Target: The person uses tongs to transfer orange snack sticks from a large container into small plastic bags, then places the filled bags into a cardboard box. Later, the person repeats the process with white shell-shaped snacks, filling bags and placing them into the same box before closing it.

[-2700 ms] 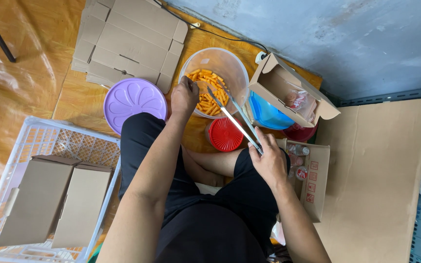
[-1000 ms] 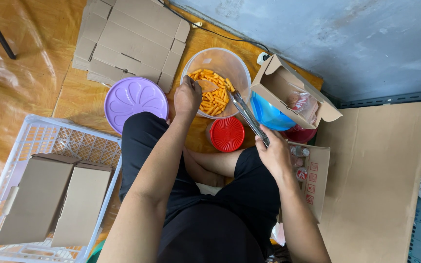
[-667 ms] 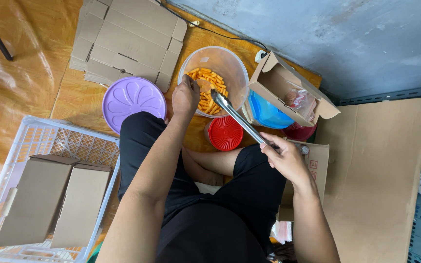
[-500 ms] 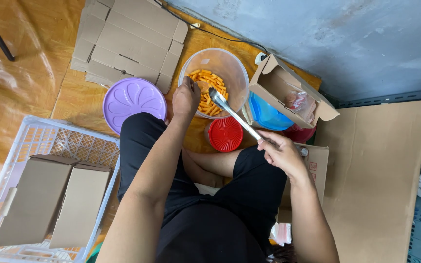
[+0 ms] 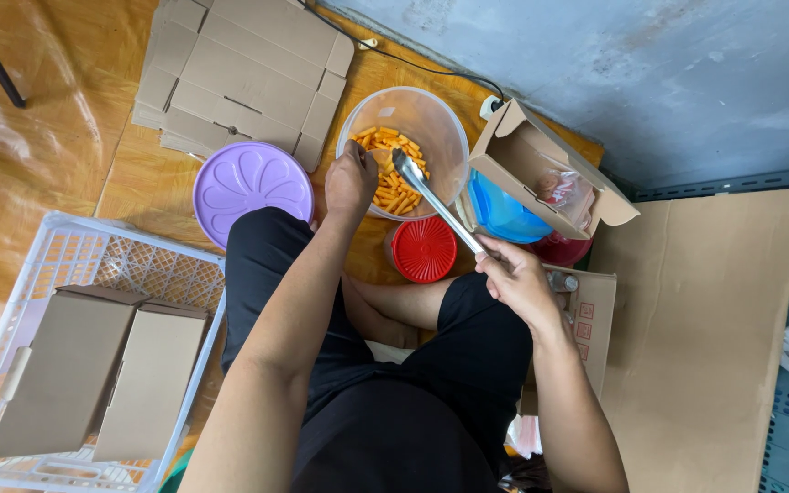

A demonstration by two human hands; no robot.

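Nearest the camera, both forearms run up from the bottom edge over black-clad legs, which hide the floor beneath them and part of a printed carton under the right arm. The white plastic crate (image 5: pixel 11 365) at lower left is cut off by the frame; two closed cardboard boxes (image 5: pixel 102 374) lie inside it, leaving its upper end open.

The right hand (image 5: pixel 518 283) is clenched around the handle of metal tongs (image 5: pixel 436 201), which slant up and left so that their tips sit inside the clear plastic tub (image 5: pixel 404 151), over the orange snack sticks (image 5: pixel 394 178). How far apart the tips stand is hard to make out. The left hand (image 5: pixel 351 181) grips the tub's near-left rim, fingers curled over the edge and covering part of the sticks.

Just below the tub lies a red lid (image 5: pixel 424 249), close to the knee; a purple lid (image 5: pixel 253 187) lies left of the left hand, touching the leg. To the right, an open cardboard box (image 5: pixel 541 169) tilts against the tub, a plastic bag inside it, and hides most of a blue container (image 5: pixel 501 212) behind it.

Farther off, flattened cartons (image 5: pixel 244 73) are stacked at the tub's left, and a cable runs to a plug by the grey wall. The widest open floor is the orange sheet at far left; a large cardboard sheet (image 5: pixel 714 338) covers the right side.
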